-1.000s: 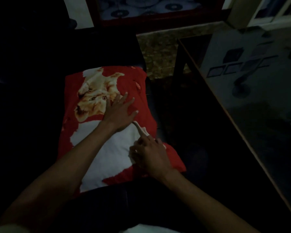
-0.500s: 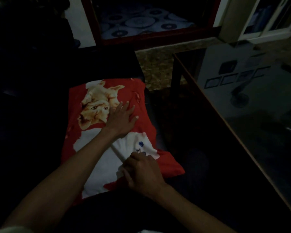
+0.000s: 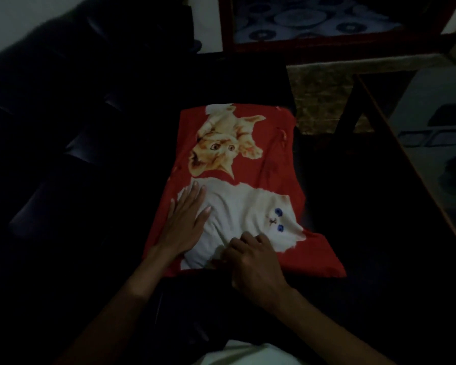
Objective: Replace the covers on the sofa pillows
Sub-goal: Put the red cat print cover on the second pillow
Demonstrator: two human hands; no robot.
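One pillow (image 3: 263, 164) in a red cover lies on one dark sofa (image 3: 90, 127). Two cats are printed on it: one orange cat (image 3: 221, 143), one white cat (image 3: 250, 214). Two hands rest on it: left hand (image 3: 184, 225), right hand (image 3: 253, 262). One counter (image 3: 432, 143) stands at the right.

I see the pillow (image 3: 248, 180) lying on the sofa (image 3: 77, 127) at twelve o'clock, the table (image 3: 419, 180) at three, both hands resting on the pillow's near end.
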